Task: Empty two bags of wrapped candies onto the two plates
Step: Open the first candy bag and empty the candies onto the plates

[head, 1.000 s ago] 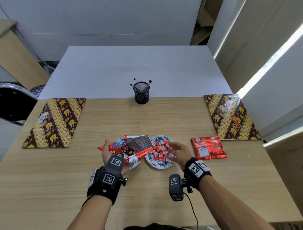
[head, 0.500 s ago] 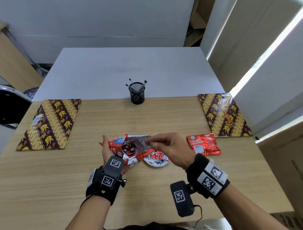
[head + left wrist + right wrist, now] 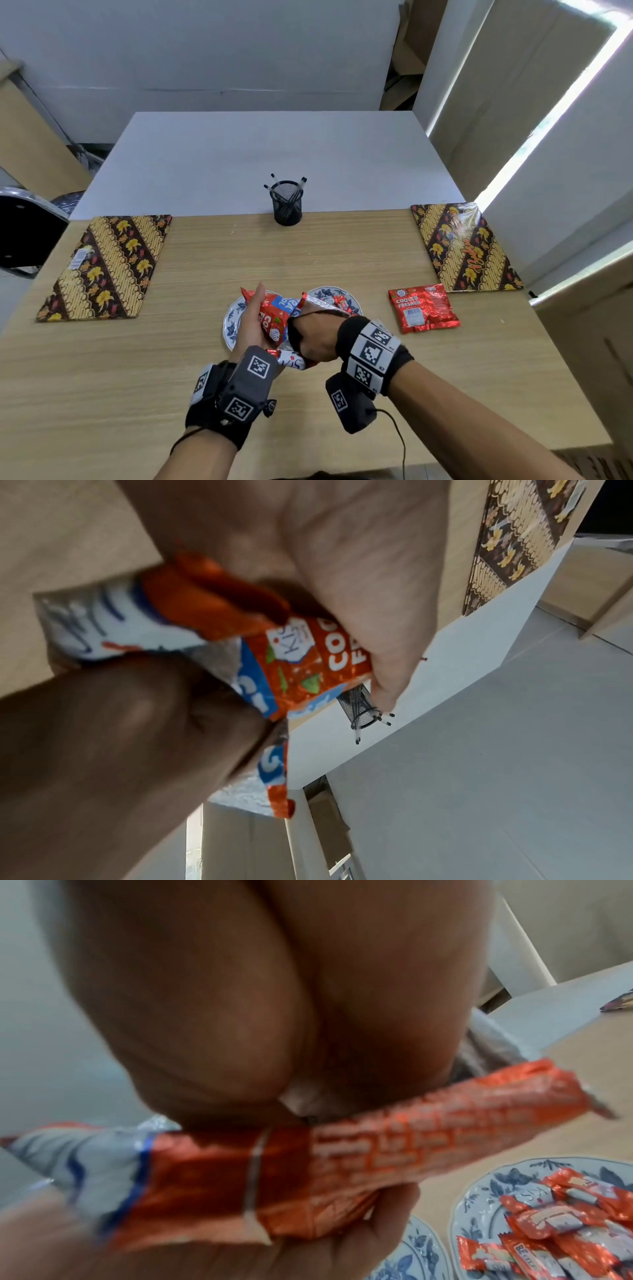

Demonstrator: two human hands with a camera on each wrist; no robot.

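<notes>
Left hand [image 3: 251, 325] cupped under the opened candy bag [image 3: 275, 317], fingers curled round its red foil body, held above the left blue-and-white plate [image 3: 230, 322]. Right hand [image 3: 313, 337] plunged into the bag's torn mouth, back of the hand showing, fingers hidden inside the silver lining; cannot tell whether closed on candies or simply spread in there.

Just beside, on the right plate [image 3: 479, 1202], a heap of red wrapped candies [image 3: 561, 1223] already piled. Left plate mostly hidden under the bag and hand, with no candy visible on its bare rim. Further right on the wooden surface [image 3: 137, 377], a second red candy bag [image 3: 422, 311] lying flat, near a batik-patterned folder [image 3: 466, 246]. A matching folder [image 3: 106, 267] on the far left, a black mesh pen holder [image 3: 287, 204] at the back edge.

Likely risks from here:
- Foil slipping in the left palm, the bag tipping and spilling candies onto the surface.
- A withdrawing fist dragging candies out past the plate's edge.
- Bag mouth drifting over the right plate, loading an already full pile.
- Candies wedged in the bottom corners, left unemptied.
</notes>
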